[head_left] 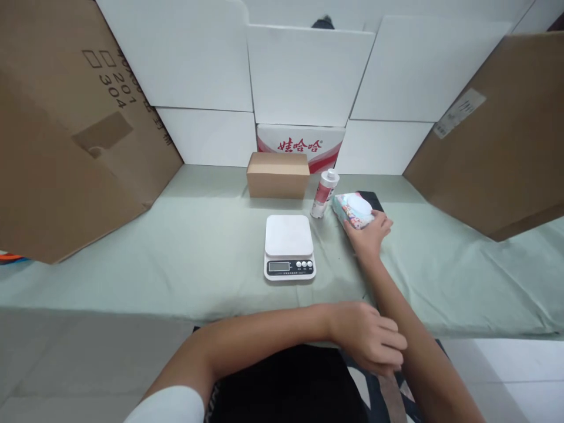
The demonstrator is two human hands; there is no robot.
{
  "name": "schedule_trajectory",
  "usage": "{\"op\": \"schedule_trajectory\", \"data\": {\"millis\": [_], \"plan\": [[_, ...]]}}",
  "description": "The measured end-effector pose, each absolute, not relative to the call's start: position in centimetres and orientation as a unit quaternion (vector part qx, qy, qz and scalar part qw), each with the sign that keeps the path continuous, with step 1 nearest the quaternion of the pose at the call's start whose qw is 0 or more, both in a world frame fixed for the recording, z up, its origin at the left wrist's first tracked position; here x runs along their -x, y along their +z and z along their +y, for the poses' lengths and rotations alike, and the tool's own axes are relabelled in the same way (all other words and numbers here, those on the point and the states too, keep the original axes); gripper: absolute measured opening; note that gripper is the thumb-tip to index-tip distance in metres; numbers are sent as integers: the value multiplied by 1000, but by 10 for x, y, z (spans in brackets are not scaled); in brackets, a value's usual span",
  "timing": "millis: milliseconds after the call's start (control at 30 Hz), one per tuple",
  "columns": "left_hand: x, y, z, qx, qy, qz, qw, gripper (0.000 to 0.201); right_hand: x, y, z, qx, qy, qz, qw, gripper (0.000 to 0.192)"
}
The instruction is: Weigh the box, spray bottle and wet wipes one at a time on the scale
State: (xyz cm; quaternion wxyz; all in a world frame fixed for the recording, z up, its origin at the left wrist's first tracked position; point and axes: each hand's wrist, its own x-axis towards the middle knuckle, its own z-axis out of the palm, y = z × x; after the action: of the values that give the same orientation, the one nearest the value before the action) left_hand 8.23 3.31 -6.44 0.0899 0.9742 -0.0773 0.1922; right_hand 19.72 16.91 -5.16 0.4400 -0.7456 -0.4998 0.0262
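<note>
A pack of wet wipes [351, 205] with a colourful print and a white lid lies at the right of the cloth-covered table. My right hand [368, 235] grips its near end, thumb on the left and fingers on the right. Partly hidden under or behind the pack is a flat black object [371, 200]. Close to my body, my left hand [370, 338] is curled into a loose fist beside my right forearm, with nothing visible in it. A white kitchen scale [289, 238] stands left of the pack; its display shows no readable digits.
A white bottle with a pink label [324, 194] stands between the pack and a small brown cardboard box [278, 176]. White panels and a printed carton [301, 144] close off the back. Large cardboard sheets flank the table at left [79, 176] and right [506, 153].
</note>
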Motion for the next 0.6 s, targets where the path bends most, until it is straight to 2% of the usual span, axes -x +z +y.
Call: {"op": "schedule_trajectory", "data": {"millis": [67,133,200,300,333,400,500,600], "plan": [[-80,-77,26,-975,167,-120,83,39,-196,-46,161,776,2,-506,376,79],[-80,-100,9,-975,123,-160,88,27,-191,-36,154,767,-45,-526,364,73],[-84,-129,-15,-971,56,-206,105,16,-178,-25,158,712,-49,-575,400,67],[-94,-172,-44,-963,-22,-229,140,12,-147,-28,185,630,86,-607,476,75],[-97,-183,-49,-963,-22,-221,151,12,-137,-35,197,621,139,-592,495,78],[-101,-199,-51,-963,8,-208,172,11,-120,-54,218,619,201,-557,516,69],[-106,-206,-45,-953,68,-224,191,12,-111,-80,235,621,195,-557,516,41],[-108,-200,-37,-948,105,-237,183,13,-114,-86,237,605,171,-582,516,35]]}}
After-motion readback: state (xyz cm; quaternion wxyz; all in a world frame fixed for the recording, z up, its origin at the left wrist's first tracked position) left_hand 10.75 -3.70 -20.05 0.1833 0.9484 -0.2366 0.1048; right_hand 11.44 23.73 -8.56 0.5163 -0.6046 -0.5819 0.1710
